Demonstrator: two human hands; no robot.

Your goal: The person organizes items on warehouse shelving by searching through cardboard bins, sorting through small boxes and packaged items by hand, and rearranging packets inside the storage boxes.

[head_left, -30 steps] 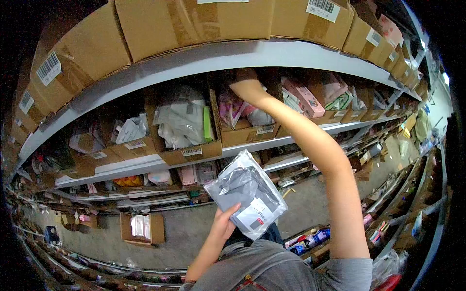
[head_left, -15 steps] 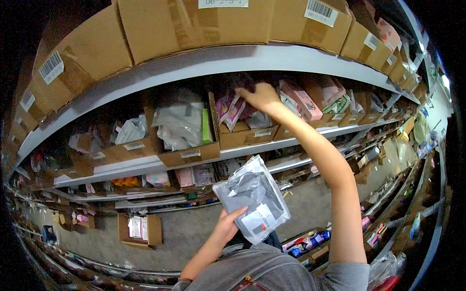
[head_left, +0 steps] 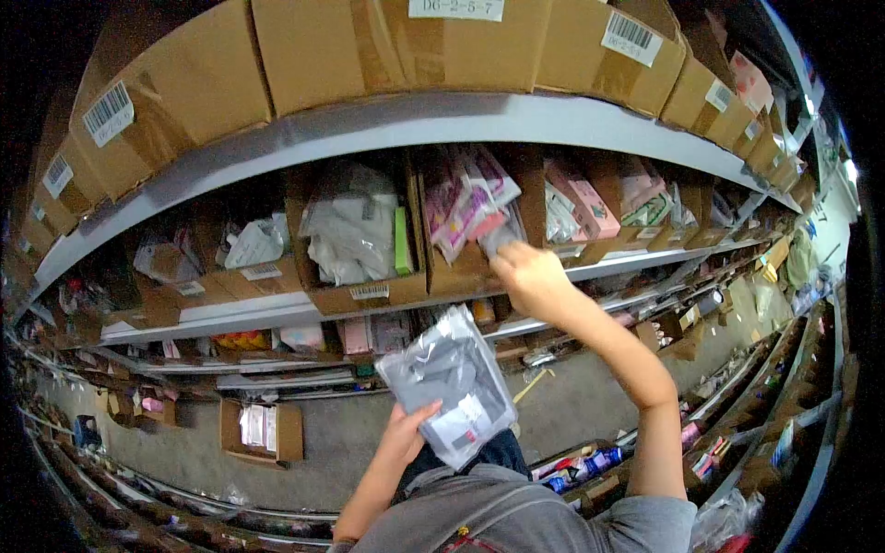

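My left hand [head_left: 410, 433] grips a clear plastic bag [head_left: 452, 387] with folded dark grey cloth and a white label inside, held before my body below the shelf. My right hand [head_left: 533, 281] is at the front of an open cardboard bin [head_left: 452, 275], its fingers curled closed by the bin's front rim. A small greyish clear packet [head_left: 502, 235] lies right at those fingertips; whether they grip it or the rim is unclear. Behind it, pink, purple and white packets [head_left: 470, 198] lean in the bin.
Left of that bin stands another bin with clear-bagged goods [head_left: 355, 230] and a green box [head_left: 403, 241]. A pink box [head_left: 590, 207] is to the right. Large labelled cartons [head_left: 396, 46] line the shelf above. On the floor sits an open carton [head_left: 288, 433].
My right hand has come back from deep inside the bin to its front rim. The pink and purple packets now show further forward. My left hand and its bag have shifted slightly left.
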